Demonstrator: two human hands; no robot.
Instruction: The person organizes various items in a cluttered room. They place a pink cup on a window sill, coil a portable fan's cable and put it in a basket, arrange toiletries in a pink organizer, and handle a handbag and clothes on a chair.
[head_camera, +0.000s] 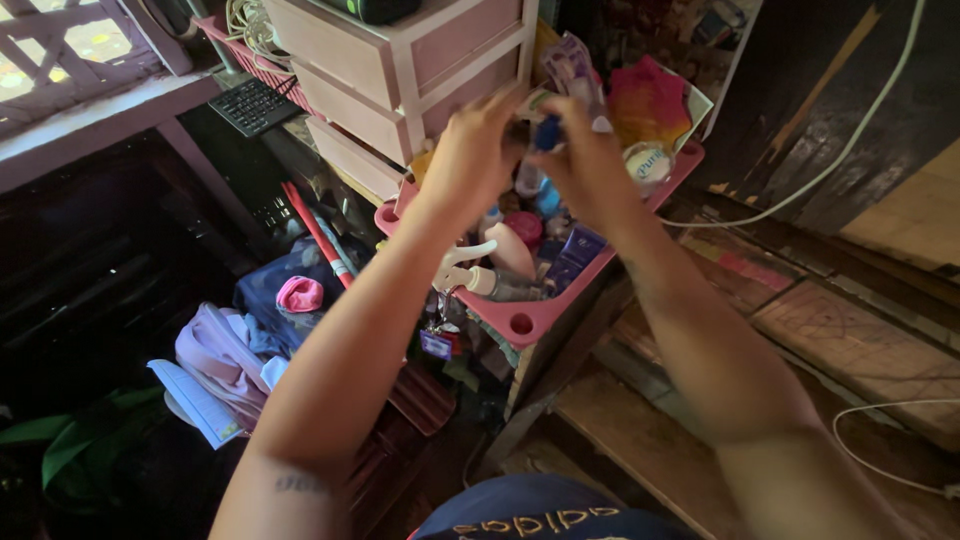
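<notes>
Both my hands are raised together over a pink plastic basket (530, 322) crowded with bottles and small items. My left hand (473, 152) and my right hand (585, 165) meet around a small dark blue object (547, 133), blurred by motion; I cannot tell what it is. A white spray bottle (470, 270) lies at the basket's near edge, just under my left forearm. A round pink lid (523, 226) and a purple box (580, 245) sit inside below my hands.
A pink drawer unit (400, 80) stands behind the basket. A black keyboard (255, 103) lies to the left. Clothes and a bag (235, 350) are piled on the floor. White cables (850, 140) run across the wooden floor on the right.
</notes>
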